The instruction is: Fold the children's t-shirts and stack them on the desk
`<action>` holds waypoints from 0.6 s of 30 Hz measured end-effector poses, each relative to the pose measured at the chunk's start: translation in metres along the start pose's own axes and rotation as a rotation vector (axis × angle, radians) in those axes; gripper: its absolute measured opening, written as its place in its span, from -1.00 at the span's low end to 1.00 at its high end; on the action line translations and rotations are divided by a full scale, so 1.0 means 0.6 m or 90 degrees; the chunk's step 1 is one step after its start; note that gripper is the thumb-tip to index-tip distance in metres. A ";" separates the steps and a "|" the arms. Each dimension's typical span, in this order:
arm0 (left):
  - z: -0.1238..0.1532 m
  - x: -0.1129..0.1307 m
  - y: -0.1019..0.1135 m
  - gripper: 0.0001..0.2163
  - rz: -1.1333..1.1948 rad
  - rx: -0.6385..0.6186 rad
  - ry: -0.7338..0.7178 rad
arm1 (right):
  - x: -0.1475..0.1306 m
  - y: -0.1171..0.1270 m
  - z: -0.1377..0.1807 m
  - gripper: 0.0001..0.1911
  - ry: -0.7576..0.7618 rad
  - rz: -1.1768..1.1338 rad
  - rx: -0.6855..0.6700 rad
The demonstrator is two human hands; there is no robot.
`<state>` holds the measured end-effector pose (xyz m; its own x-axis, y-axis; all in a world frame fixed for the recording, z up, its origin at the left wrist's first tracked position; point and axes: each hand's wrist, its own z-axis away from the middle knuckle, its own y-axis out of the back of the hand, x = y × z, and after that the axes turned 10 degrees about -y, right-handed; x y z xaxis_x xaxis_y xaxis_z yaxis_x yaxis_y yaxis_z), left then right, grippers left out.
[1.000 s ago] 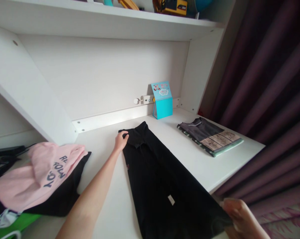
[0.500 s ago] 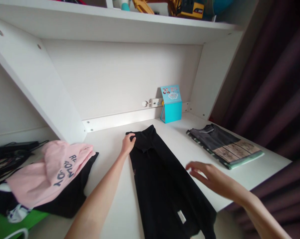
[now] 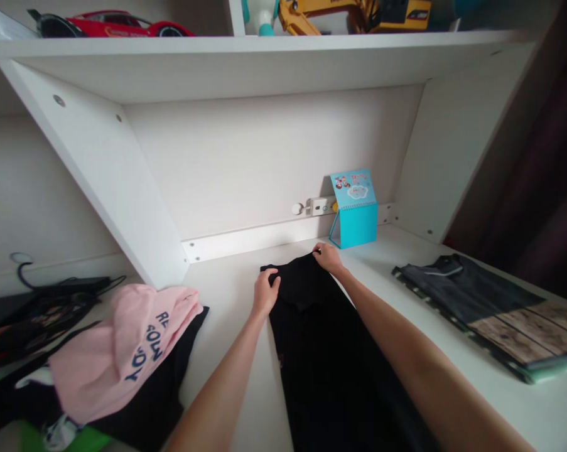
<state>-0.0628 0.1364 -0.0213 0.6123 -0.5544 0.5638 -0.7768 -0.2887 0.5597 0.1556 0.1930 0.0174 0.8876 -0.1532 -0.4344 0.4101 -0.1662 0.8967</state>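
Here both hands pinch the far edge of the black trousers: left hand frame centre, right hand beside it. Folding stage; next move needs an even lift toward the viewer.

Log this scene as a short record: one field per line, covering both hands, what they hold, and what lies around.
surface: white desk under a shelf
left hand: grip on the far left corner of the black garment
right hand: grip on its far right corner
garment state: laid flat, running toward the camera
left side: pink top on dark clothes
right side: folded grey shirt
back wall: blue card stand
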 end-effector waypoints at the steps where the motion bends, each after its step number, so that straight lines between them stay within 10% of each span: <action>1: 0.000 -0.001 -0.001 -0.82 0.012 0.008 0.011 | 0.002 -0.006 -0.003 -0.72 -0.015 0.005 0.007; 12: 0.001 0.031 0.007 -0.77 -0.008 0.067 -0.035 | -0.017 -0.005 0.037 -0.63 0.039 0.016 0.057; 18: 0.008 0.044 0.002 -0.55 -0.125 -0.262 -0.060 | -0.016 -0.019 0.097 -0.51 0.200 0.027 -0.075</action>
<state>-0.0483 0.1175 -0.0082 0.7114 -0.5940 0.3756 -0.5124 -0.0725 0.8557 0.1303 0.1400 0.0063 0.9184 0.1524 -0.3652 0.3762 -0.0493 0.9252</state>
